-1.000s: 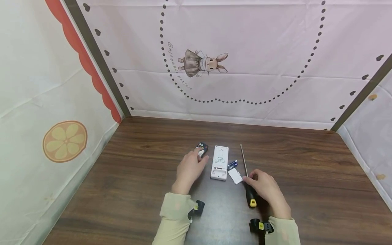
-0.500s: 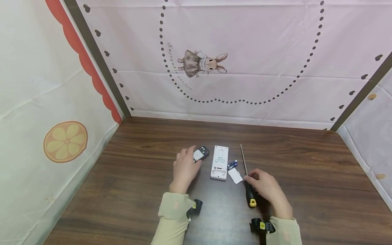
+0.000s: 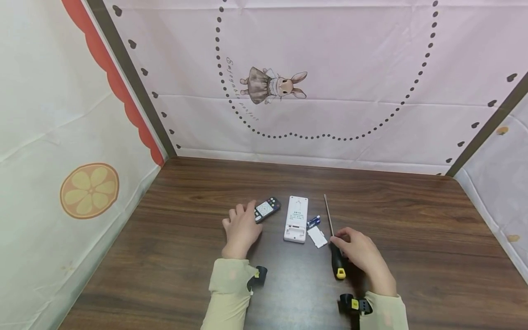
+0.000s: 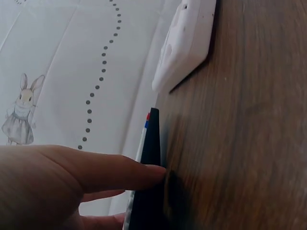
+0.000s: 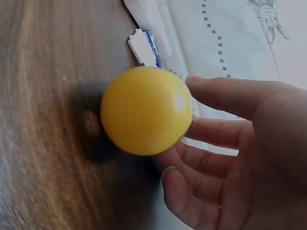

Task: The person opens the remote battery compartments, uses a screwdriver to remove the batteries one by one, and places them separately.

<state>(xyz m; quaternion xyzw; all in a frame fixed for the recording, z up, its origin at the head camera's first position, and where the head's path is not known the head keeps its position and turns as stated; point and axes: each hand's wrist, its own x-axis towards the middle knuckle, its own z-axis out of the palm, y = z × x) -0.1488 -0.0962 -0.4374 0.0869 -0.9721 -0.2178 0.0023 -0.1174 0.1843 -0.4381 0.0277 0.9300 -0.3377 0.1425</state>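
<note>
My left hand (image 3: pixel 241 230) grips the lower end of a small black remote control (image 3: pixel 267 208), which lies slanted on the table with its button side up. In the left wrist view the thumb (image 4: pixel 144 176) is against the remote's dark edge. My right hand (image 3: pixel 360 250) pinches a screwdriver (image 3: pixel 337 261) near the top of its black handle. The screwdriver lies with its metal shaft pointing away from me. Its yellow handle end (image 5: pixel 146 112) fills the middle of the right wrist view. Between the hands lies a white remote control (image 3: pixel 296 217), back up, with its battery compartment uncovered.
Beside the white remote are a blue battery (image 3: pixel 313 222) and a white battery cover (image 3: pixel 317 237), close to the screwdriver. The brown wooden table (image 3: pixel 198 220) ends at a printed cloth wall (image 3: pixel 350 68) behind and cloth at both sides.
My left hand has shifted left and slightly toward me, and the black remote has been turned and drawn along with it. The right hand stays on the screwdriver, almost still.
</note>
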